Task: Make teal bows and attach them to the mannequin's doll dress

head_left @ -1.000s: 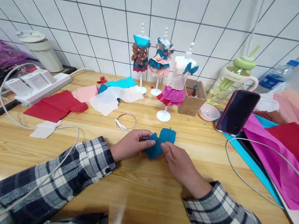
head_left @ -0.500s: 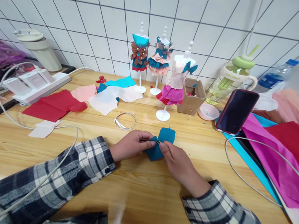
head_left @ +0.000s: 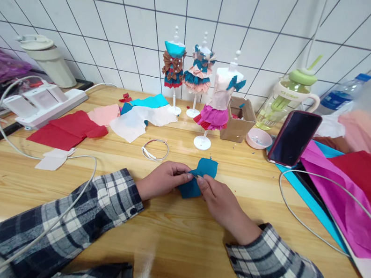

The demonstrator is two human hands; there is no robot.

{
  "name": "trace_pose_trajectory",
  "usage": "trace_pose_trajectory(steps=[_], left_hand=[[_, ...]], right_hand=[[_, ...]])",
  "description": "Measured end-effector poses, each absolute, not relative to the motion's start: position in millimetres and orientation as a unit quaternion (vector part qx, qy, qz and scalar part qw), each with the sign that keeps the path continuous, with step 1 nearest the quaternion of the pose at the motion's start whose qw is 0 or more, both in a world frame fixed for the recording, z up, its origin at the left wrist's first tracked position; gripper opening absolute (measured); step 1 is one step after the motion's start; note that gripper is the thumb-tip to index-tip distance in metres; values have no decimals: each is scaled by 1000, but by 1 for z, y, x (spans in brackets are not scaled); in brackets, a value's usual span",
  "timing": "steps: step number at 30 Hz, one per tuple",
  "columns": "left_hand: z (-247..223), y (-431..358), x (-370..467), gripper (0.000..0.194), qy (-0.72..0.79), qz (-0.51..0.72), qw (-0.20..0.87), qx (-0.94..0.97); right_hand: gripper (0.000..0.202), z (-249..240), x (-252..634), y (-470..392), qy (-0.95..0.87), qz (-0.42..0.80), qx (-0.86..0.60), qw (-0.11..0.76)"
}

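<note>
A teal piece of crepe paper is pinched between my two hands over the middle of the table. My left hand grips its left side with thumb and fingertips. From the other side, the thumb and forefinger of my right hand close on it. Something thin, perhaps wire, runs between the fingertips; I cannot make it out clearly. More teal paper shows just behind the fingers; whether it is the same piece I cannot tell. Beyond stands a small mannequin in a white top, teal bow and magenta skirt.
Two dressed mannequins stand by the tiled wall. A wire coil, red paper and white paper lie to the left. Rightward are a cardboard box, pink bowl, phone and looped cable.
The lower part of the teal paper has shifted slightly, and its left edge is folded differently at the fingertips. Both hands stay in nearly the same place.
</note>
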State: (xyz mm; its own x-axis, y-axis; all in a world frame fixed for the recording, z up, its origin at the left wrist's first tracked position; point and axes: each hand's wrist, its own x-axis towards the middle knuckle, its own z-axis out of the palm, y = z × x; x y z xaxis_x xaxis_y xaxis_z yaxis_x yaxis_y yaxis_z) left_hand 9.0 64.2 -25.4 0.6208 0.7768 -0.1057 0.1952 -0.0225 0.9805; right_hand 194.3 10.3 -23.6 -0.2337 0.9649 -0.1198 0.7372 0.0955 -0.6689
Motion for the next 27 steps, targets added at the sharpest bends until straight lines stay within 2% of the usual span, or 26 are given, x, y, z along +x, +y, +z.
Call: trace_pose_trajectory(steps=[18,27], left_hand=[[-28,65,11,32,359,223,570,704],[-23,65,10,32,353,235,577,698]], right_hand=[[42,-28,191,10,-722,286,-605,174],[44,-24,193,10,-717,319,-590,192]])
